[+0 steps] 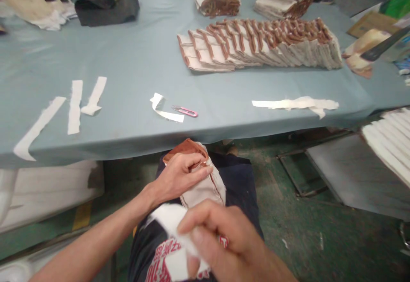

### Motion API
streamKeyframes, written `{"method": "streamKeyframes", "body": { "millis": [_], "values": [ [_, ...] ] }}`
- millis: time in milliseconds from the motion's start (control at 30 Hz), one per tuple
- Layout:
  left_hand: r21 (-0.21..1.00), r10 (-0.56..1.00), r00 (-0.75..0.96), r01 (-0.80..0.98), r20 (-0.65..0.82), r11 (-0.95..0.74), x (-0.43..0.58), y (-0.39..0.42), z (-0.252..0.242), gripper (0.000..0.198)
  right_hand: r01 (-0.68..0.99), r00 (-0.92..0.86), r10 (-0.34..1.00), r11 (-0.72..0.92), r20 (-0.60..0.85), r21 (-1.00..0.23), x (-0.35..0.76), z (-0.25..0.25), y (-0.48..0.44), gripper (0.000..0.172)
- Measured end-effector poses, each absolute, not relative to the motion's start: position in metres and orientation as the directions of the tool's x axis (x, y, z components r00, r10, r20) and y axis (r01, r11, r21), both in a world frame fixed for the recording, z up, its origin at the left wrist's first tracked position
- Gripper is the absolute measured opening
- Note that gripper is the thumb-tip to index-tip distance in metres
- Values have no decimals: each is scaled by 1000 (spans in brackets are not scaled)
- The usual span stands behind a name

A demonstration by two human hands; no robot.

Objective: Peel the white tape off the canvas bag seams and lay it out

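Note:
A sewn cloth piece (200, 193), off-white with a brown lining, rests on my lap just below the table edge. My left hand (181, 173) is closed on its upper part, thumb and forefinger pinching near the seam. Closer to the camera, my right hand (221, 235) is closed on a white fabric strip (168, 217), whose ends stick out on both sides of the fingers. The hand and strip are somewhat blurred. Pink-handled thread snips (188, 111) lie on the table beside a curled white strip (171, 116).
More white strips (75, 107) lie at the table's left, and a bunch of strips (288, 103) at the right. A long row of folded brown-and-white cloth pieces (262, 45) stands behind. A dark fabric band (107, 11) sits far left. A metal-framed stand (346, 171) is at right.

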State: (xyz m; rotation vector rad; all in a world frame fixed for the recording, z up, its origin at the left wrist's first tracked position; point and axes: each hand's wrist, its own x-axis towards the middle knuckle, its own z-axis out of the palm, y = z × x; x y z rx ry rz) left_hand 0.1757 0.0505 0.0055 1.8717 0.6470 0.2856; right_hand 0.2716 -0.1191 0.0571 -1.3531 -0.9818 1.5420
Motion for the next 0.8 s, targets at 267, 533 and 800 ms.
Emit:
{"method": "streamKeyframes", "body": {
  "millis": [267,533,800],
  "values": [
    [990,350,931,130,-101,-60,170,64,37,33,268,493,862,-25,115,-963,351,41,-64,16],
    [993,245,963,97,-110,65,170,72,52,30,388,-154,935,354,319,-851,364,56,-23,23],
    [928,291,948,-10,127,-371,168,65,51,19,534,-203,962,266,184,-802,379,58,-39,15]
  ]
}}
